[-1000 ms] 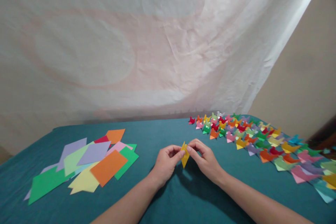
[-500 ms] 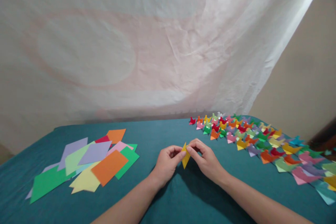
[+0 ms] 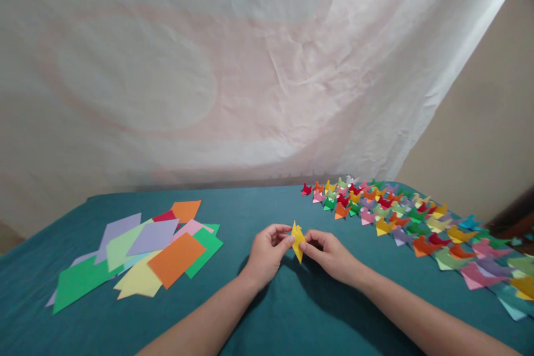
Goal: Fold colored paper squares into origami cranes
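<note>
A small folded yellow paper bird (image 3: 297, 241) is held upright just above the teal cloth, a pointed tip at its top and a small beak-like fold on the upper right. My left hand (image 3: 270, 250) pinches its left edge between thumb and fingers. From the other side, my right hand (image 3: 331, 252) grips its right edge, thumb in front. The fingers behind the paper are partly hidden.
Loose coloured paper sheets (image 3: 177, 258) overlap on the left of the teal-covered table (image 3: 258, 206). Rows of folded paper birds (image 3: 386, 226) stand along the right side. A pale hanging sheet (image 3: 233, 78) covers the back.
My right hand has shifted slightly down and right along the yellow paper. A small beak-like fold now shows at its upper right. My left hand stays nearly in place.
</note>
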`<state>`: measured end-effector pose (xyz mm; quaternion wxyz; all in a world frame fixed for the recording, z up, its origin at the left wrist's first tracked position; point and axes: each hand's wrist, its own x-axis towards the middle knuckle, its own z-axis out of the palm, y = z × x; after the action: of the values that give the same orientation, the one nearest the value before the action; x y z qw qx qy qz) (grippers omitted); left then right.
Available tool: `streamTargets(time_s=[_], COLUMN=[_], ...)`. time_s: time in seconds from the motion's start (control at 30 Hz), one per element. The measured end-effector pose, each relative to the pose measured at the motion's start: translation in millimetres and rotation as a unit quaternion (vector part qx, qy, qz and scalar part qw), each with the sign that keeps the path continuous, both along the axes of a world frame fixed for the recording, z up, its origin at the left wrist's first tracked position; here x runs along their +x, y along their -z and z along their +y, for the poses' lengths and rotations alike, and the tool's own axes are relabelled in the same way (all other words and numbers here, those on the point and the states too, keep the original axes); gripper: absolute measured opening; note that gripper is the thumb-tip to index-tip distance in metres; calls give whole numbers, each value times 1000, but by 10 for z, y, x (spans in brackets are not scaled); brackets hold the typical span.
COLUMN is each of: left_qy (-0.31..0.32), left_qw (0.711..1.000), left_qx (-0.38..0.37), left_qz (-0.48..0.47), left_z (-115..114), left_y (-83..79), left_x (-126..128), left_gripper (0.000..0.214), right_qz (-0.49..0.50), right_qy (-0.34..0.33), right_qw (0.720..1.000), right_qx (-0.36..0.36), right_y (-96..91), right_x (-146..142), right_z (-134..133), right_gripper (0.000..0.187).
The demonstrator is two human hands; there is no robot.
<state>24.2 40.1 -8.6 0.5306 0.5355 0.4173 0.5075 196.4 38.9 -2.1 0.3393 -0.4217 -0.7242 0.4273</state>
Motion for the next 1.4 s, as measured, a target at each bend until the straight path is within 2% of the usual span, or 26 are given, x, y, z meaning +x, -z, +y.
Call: streamTargets(time_s=[0.2,0.37,0.53,0.7,0.77,0.83,0.97,1.07,1.17,1.4], left_qy=[0,-6,-13,-4,-8,-8,73,127,153,172], left_qw=[997,992,973,934,908,871,805,765,744,723], left_qx=[17,26,79,144,186,245,348,385,391,407], left_qz=[79,121,215,327,374,426,475,501,519,531], left_z=[-1,9,3,-13,-31,-50,-63,-45,-26,-8], left_y=[-16,-32,40,67,18,-56,-183,-207,-196,-167], left_x=[-8,-12,-35,-98,-124,-153,-215,-248,-260,-259], left_gripper=[27,24,17,17,17,16,21,26,30,28], right_qz=[-13,-4,-44,-118,-135,-143,-142,-137,-134,-127], right_qy=[38,44,58,77,79,79,86,89,92,98], right_qw=[996,993,989,976,971,969,965,964,964,961], right_qx=[81,107,126,164,178,187,202,209,211,225], right_y=[69,105,132,203,222,232,247,255,251,216], right_x=[52,34,23,23,24,24,26,27,22,41], right_z=[-41,-2,-2,6,10,12,22,27,23,-1], right_gripper=[26,24,23,18,16,15,14,13,14,9])
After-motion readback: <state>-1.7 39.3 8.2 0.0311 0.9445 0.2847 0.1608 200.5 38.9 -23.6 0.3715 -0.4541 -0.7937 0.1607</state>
